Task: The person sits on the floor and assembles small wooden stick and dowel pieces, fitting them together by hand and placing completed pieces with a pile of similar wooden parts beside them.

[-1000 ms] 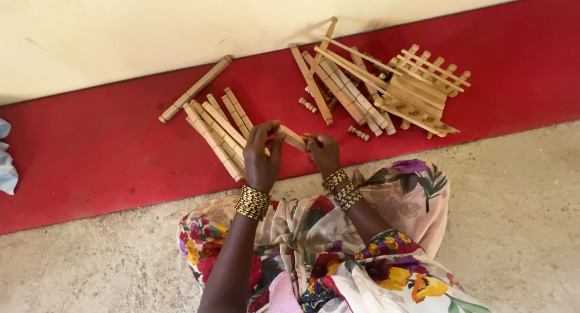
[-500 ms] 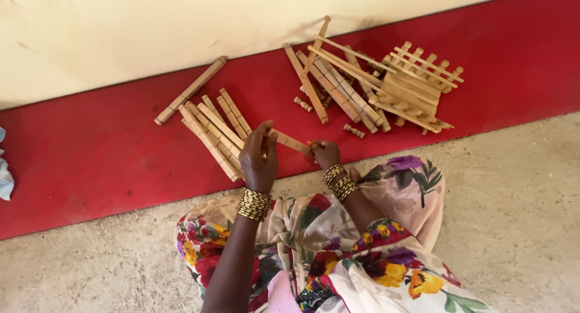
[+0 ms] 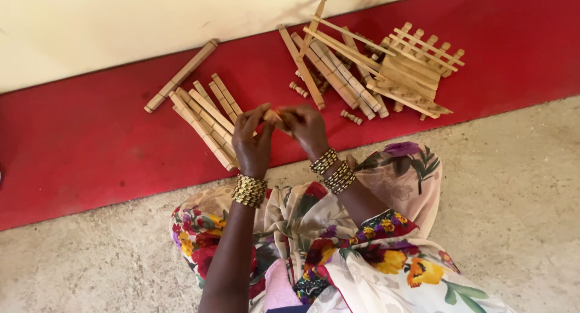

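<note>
My left hand (image 3: 252, 141) and my right hand (image 3: 306, 127) meet over the red floor strip, both pinching a short wooden stick (image 3: 273, 116) between their fingertips. Most of the stick is hidden by the fingers. Just left of my left hand lies a row of several wooden sticks (image 3: 205, 120) side by side. A single longer stick (image 3: 181, 75) lies apart above them. Both wrists carry gold bangles.
A heap of wooden sticks and slatted wooden pieces (image 3: 374, 71) lies at the upper right on the red strip (image 3: 78, 144). Small wooden pegs (image 3: 350, 116) lie near it. A cream wall (image 3: 121, 23) runs behind. My lap in flowered cloth (image 3: 338, 252) rests on grey concrete.
My right hand has risen from the floor and joined the left on the short stick. The camera view has shifted slightly.
</note>
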`<state>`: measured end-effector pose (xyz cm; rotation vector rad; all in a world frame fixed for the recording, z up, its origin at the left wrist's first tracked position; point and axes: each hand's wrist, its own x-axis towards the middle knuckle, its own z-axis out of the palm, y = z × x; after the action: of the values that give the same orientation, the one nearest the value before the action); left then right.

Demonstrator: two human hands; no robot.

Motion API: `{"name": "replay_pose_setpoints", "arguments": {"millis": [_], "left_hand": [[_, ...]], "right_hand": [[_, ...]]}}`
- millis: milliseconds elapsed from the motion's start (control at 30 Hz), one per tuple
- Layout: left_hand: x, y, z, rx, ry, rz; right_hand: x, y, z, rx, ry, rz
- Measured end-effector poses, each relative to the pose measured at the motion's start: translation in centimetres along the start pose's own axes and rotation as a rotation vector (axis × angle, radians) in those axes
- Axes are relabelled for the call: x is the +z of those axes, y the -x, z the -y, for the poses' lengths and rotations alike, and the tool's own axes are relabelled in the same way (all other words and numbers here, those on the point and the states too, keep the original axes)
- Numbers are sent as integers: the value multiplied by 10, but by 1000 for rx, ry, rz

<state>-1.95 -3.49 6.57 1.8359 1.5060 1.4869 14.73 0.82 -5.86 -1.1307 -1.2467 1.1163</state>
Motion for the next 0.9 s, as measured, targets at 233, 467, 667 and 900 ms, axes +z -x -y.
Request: {"name": "replay_pose_setpoints", "arguments": {"millis": [233,467,667,900], "left_hand": [[-14,1,-5,-64,135,72],[1,-4,-5,-45,-43,-27],[8,6,17,34,-95,-55],[-10,11,40,33,-40,-97]], "right_hand": [[-4,5,-4,498,-15,-63],[8,3,-5,190,-17,-47],[14,13,-13,-108,-176,-7],[-3,29,-36,271,480,-266]]}}
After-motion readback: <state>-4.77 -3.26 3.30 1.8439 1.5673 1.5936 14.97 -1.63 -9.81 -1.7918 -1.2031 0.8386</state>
